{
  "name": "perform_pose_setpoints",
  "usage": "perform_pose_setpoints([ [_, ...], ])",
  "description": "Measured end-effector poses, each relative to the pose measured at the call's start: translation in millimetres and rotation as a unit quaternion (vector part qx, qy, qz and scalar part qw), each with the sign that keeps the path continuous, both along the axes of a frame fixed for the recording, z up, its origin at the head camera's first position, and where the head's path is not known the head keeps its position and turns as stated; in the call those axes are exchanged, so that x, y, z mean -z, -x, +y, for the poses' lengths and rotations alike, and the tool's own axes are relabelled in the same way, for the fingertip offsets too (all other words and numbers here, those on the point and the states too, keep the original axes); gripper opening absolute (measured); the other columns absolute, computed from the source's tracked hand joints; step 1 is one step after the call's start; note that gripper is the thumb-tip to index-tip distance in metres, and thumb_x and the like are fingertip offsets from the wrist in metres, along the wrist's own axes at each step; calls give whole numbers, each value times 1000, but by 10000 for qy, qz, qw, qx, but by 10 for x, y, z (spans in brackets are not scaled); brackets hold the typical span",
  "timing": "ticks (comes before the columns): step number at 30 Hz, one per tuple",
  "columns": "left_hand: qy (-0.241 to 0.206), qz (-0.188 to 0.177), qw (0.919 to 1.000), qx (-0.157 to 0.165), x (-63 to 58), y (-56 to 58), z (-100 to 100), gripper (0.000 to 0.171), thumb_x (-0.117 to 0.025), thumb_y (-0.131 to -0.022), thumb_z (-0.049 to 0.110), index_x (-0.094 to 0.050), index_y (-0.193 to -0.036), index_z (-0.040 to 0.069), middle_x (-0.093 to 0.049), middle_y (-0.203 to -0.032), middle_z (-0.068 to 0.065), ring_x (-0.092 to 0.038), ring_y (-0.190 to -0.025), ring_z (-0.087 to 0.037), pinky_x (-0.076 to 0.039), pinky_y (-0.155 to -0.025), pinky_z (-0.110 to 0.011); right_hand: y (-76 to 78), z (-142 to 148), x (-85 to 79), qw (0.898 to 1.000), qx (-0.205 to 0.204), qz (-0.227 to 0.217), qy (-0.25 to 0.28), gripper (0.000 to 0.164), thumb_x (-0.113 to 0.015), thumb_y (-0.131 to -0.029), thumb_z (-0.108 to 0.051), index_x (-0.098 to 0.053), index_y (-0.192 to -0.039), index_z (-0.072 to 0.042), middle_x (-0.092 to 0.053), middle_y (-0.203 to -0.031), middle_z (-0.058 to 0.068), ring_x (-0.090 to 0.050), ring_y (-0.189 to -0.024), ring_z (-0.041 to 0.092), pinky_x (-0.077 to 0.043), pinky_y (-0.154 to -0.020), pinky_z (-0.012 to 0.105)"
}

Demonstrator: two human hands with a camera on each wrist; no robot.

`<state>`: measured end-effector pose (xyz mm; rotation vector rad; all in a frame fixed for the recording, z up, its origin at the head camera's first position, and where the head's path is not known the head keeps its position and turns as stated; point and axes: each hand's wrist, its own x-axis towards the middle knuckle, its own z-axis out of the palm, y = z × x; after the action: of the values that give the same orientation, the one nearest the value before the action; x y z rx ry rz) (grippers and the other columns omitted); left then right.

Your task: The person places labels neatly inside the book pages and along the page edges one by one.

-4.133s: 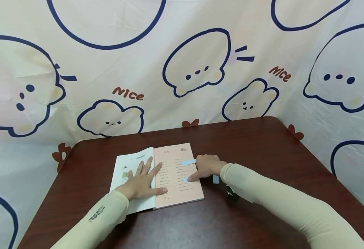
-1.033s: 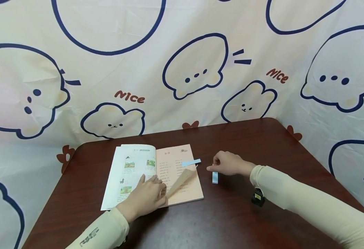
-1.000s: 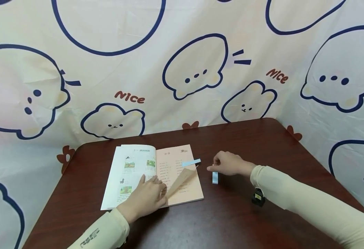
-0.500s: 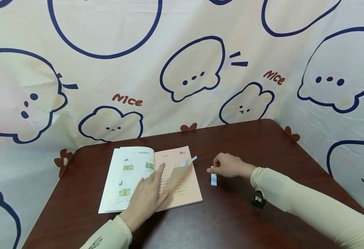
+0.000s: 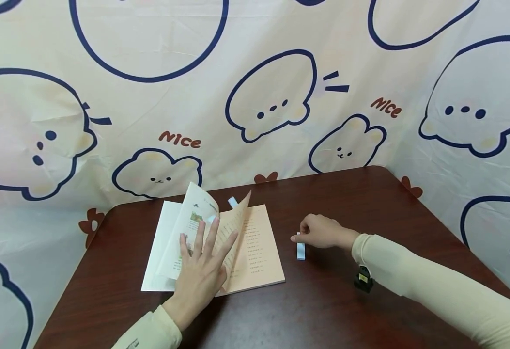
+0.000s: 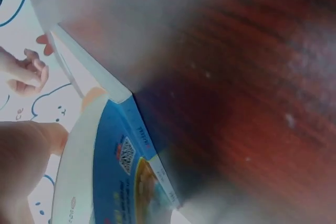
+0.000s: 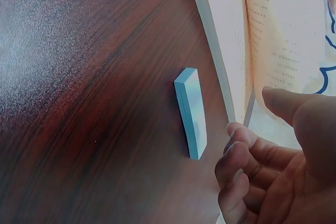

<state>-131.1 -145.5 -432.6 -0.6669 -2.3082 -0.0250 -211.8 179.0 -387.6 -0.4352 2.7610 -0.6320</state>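
Observation:
The open book (image 5: pixel 261 242) lies on the table with a pink leaf (image 5: pixel 236 228) lifted and standing up near its middle. My left hand (image 5: pixel 200 269) is over the left pages, its fingers spread and straight against a raised white page. A blue sticky strip (image 5: pixel 233 201) juts from the lifted leaf. In the left wrist view the book's blue cover (image 6: pixel 118 166) and spine show beside that hand. My right hand (image 5: pixel 322 231) hovers right of the book, fingers loosely curled, holding nothing. Close below it lies a thick pad of blue sticky strips (image 7: pixel 191 114).
The dark brown table (image 5: pixel 346 300) extends around the book, with rounded back corners. A white cloth (image 5: pixel 272 145) with cartoon bears hangs behind and at both sides. A black device (image 5: pixel 363 279) is strapped at the right wrist.
My left hand has moved from pressing the pages flat to turning the pink leaf leftward, carrying its blue strip along. The right hand left the book and now stays over the pad.

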Motion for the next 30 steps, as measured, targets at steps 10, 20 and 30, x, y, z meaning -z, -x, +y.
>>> perform_pose_setpoints([
  [10,1272,-144,9918,-53,-42,-52,-31,66,-74,-81,12,-59,-143,27,-38,-162,-9,-35,-150,-36,-31,-118,-55,8,16,-25,10000,2,17,-60,39,-68,-95,-43,-69,-73,-10,-51,-57,-3,-51,-59,13,-37,-53,27],
  [20,2397,-1059,9630,-622,-136,-175,-37,48,-69,-91,22,-63,-137,17,-42,-161,-7,-34,-152,-32,-27,-124,-49,-11,24,-35,10000,-26,-19,-26,41,-68,-95,-43,-70,-73,-9,-49,-55,-3,-49,-57,12,-35,-51,26],
  [30,2019,-1010,9686,-1039,-150,-250,-108,49,-64,-94,41,-63,-133,13,-57,-145,-15,-51,-137,-36,-40,-111,-57,-37,45,-26,10000,-76,-23,-45,41,-67,-96,-42,-70,-73,-8,-46,-55,-4,-48,-57,12,-34,-51,26],
])
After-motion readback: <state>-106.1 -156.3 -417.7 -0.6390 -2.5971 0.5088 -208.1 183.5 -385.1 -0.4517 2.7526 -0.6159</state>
